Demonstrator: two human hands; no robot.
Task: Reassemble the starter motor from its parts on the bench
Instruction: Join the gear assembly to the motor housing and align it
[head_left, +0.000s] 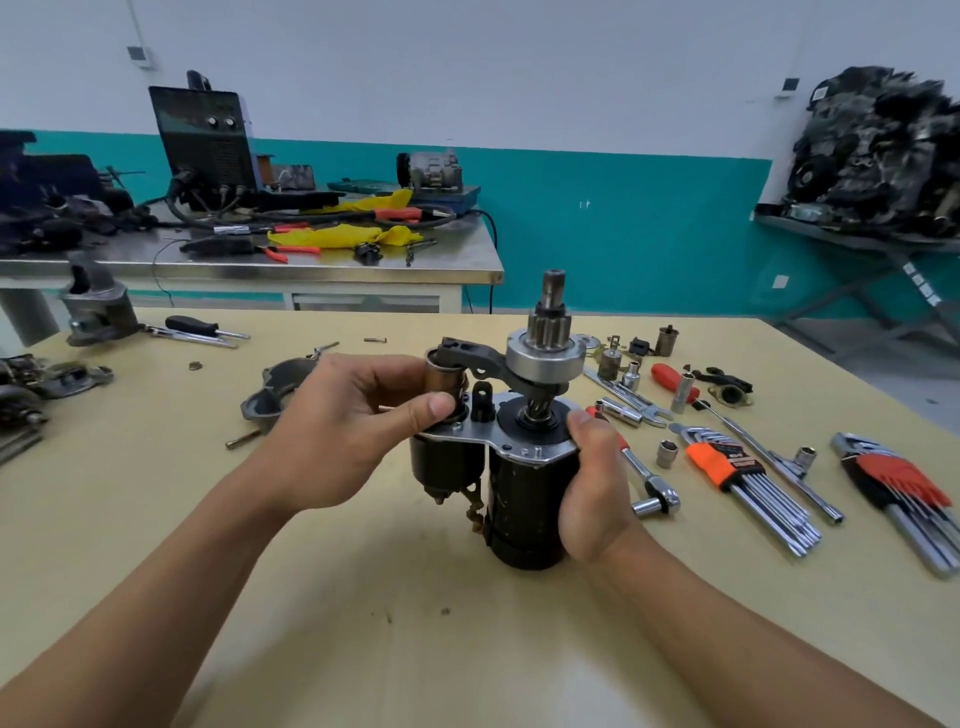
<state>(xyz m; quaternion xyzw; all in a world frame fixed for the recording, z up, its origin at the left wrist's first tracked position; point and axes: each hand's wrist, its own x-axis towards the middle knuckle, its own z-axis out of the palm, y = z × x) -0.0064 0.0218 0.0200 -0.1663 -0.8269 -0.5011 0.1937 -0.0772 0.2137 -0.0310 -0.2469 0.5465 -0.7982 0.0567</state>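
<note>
Two bare forearms reach in from the bottom edge and meet at the starter motor (524, 499), which stands upright near the middle of the tan bench (415, 623). The right hand (597, 488) is wrapped round the black motor body, thumb pressed to the rim of the silver plate on top. The left hand (337, 426) pinches a copper-coloured plunger (444, 382) between thumb and fingers, right above the black solenoid (441, 462) that sits beside the motor body under the same plate. A dark fork lever (478, 364) runs from the plunger's top across to the drive assembly, whose pinion gear (545, 327) and shaft stick straight up above a silver collar. Behind the left hand lies a grey cast housing (270, 389), with a loose bolt (241, 439) near it. To the right of the motor, a chrome ratchet (649, 493) lies partly hidden by the right hand; beyond it are loose sockets (666, 452), an open-end wrench (634, 402), a red-handled screwdriver (670, 379) and two sets of hex keys (737, 478) in orange holders. Small parts are scattered along the bench's far right edge. Further back stands a steel table (311, 267) carrying a dark welder (208, 140), cables and a yellow rag (343, 236).
</note>
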